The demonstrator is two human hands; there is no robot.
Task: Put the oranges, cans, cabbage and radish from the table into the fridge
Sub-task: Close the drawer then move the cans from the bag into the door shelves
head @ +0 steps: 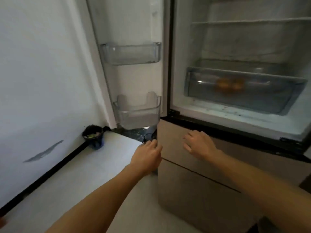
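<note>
The fridge (173,64) stands with its top compartment open, the door (134,27) swung out to the left. Two oranges (229,84) lie side by side in the clear drawer (262,101) at the bottom of that compartment, seen blurred through its front wall. Above it runs a glass shelf (252,21). No cans, cabbage or radish are in view, and the counter they come from is out of frame.

The door carries two clear plastic bins, one (131,54) at mid height and one (138,115) at its lower end.

Below the open compartment the fridge has two beige drawer fronts, one above the other. The person's left hand (146,155) is at the left edge of the upper beige drawer (239,158), its fingers curled round that edge and gripping it. The right hand (200,145) is open, its fingers spread and laid flat against the front of the same drawer near its top. The two hands are near each other but apart. The lower beige drawer (193,202) sits shut beneath them.

Just behind the left hand, under the lower door bin, is a small dark thing (149,134) too blurred to make out. A dark rubbish bucket (93,137) stands on the pale floor (80,175) in the corner where the white wall (42,64) meets the fridge door.
</note>
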